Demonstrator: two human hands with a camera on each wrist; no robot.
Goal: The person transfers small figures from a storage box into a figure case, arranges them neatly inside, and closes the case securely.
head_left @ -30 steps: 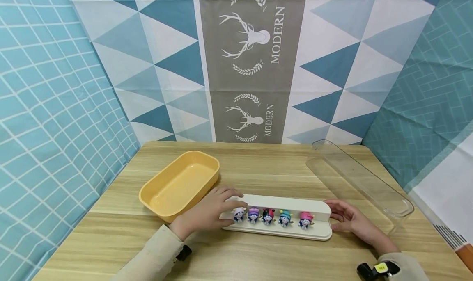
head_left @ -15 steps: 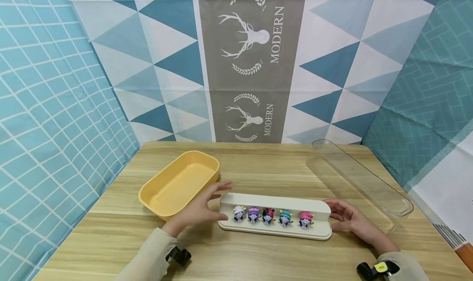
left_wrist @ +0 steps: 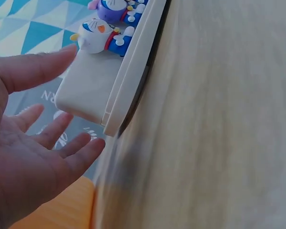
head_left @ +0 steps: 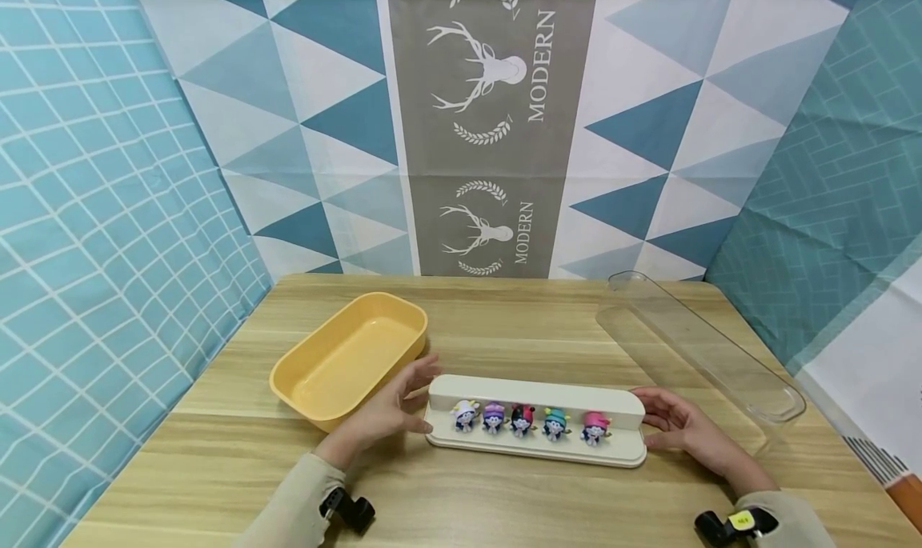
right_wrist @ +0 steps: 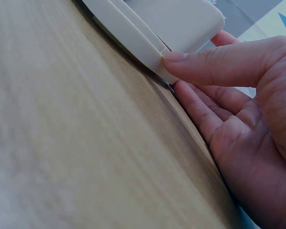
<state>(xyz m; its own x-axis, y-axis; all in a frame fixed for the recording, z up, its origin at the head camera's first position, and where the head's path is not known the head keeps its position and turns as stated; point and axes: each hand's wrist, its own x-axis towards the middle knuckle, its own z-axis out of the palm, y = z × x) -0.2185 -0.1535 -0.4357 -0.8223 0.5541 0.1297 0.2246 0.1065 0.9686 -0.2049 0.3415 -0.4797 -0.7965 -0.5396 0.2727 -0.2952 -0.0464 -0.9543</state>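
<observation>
A cream display stand (head_left: 533, 390), stepped at the back, lies lengthwise on the table with several small figurines in a row on its lower step. Their hats differ: a white-hatted figurine (head_left: 464, 416) is leftmost and a pink-hatted figurine (head_left: 595, 428) rightmost, with a wider gap before it. My left hand (head_left: 385, 408) is at the stand's left end, fingers spread; in the left wrist view its fingers look apart from the stand. At the opposite end, my right hand (head_left: 687, 432) holds the corner, thumb on the front edge and fingers curled behind, as the right wrist view shows.
A yellow tub (head_left: 353, 356) with nothing in it stands just behind my left hand. Beyond my right hand a long clear plastic cover (head_left: 699, 348) lies slantwise. Patterned cloth (head_left: 490, 132) hangs behind the wooden table (head_left: 504, 324).
My left hand has drawn back leftward from over the white-hatted figurine to outside the stand's left end. The stand's left end shifted slightly at first. My right hand has stayed in place.
</observation>
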